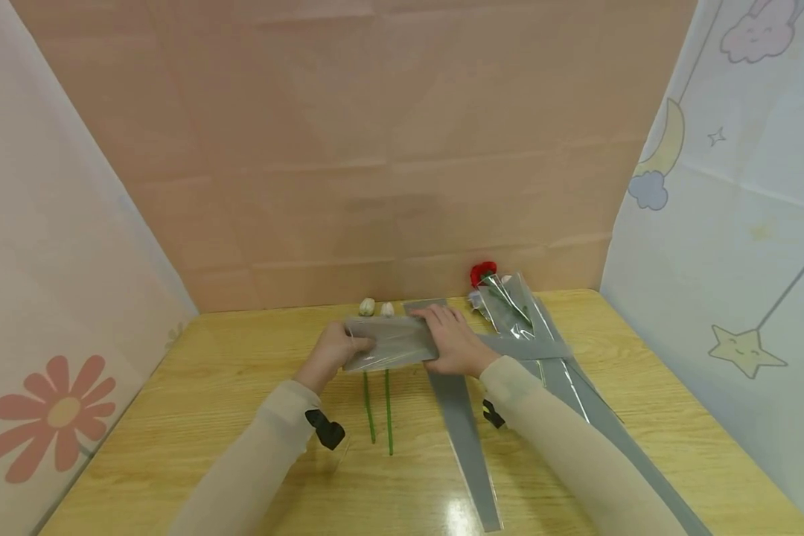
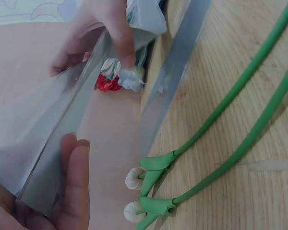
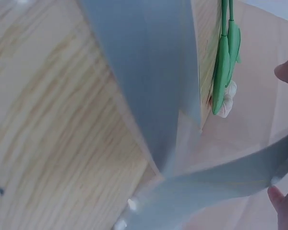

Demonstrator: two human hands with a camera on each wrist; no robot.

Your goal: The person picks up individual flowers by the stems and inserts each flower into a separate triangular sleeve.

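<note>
Both hands hold a folded translucent grey wrapping sheet (image 1: 391, 344) above the table. The left hand (image 1: 335, 351) pinches its left end, thumb on the near face. The right hand (image 1: 452, 341) grips the other end, its thumb and fingers on either side in the left wrist view. Below and behind the sheet lie two white artificial tulips (image 2: 133, 178) with green stems (image 2: 230, 96), side by side on the table. In the head view the sheet hides the middle of both flowers. Under the right hand lies a long tapered grey wrapping sleeve (image 1: 465, 439).
Right of the hands, a red flower (image 1: 484, 273) in a clear sleeve (image 1: 502, 298) lies near the back edge, beside a pale blue bloom (image 2: 130, 79). More grey wrapping (image 1: 616, 439) runs toward the front right. Fabric walls enclose the wooden table (image 1: 228, 417).
</note>
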